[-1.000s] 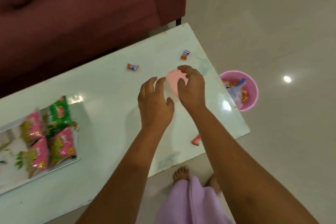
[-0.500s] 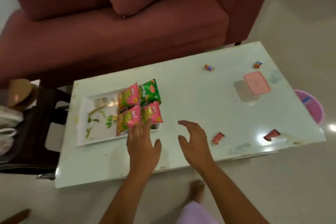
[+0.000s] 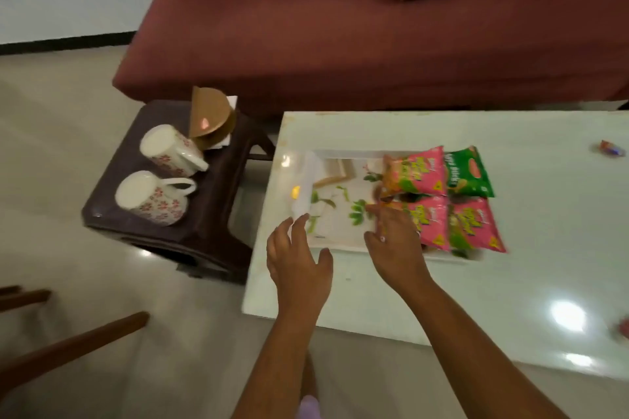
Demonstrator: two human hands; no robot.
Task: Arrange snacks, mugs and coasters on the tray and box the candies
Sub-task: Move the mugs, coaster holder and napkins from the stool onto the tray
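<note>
Both forearms reach forward from the bottom of the view, palms down. The left hand (image 3: 297, 258) hovers with fingers straight and slightly spread, thumb out to the side, holding nothing. Its fingertips are at the near left corner of the tray (image 3: 335, 226). The right hand (image 3: 394, 241) is likewise flat and loose, gripping nothing, and lies over the tray's near edge. Its fingers extend toward the near pink packet (image 3: 430, 221), but motion blur hides whether they touch it.

The white, leaf-printed tray lies on the counter (image 3: 510, 282) near its left end. Four snack packets, three pink and one green (image 3: 468, 173), lie two by two on its right half, just beyond and right of the right hand. Two floral mugs (image 3: 168, 151) (image 3: 149, 199) sit on a dark stool (image 3: 211, 214) left of the counter, well apart from both hands. Brown round coasters (image 3: 207, 117) stand on edge behind the mugs. One wrapped candy (image 3: 611, 148) lies on the counter far to the right.

The counter is pale and glossy with light glare. A maroon sofa (image 3: 340, 44) stands behind it on a pale tiled floor (image 3: 68, 112).
</note>
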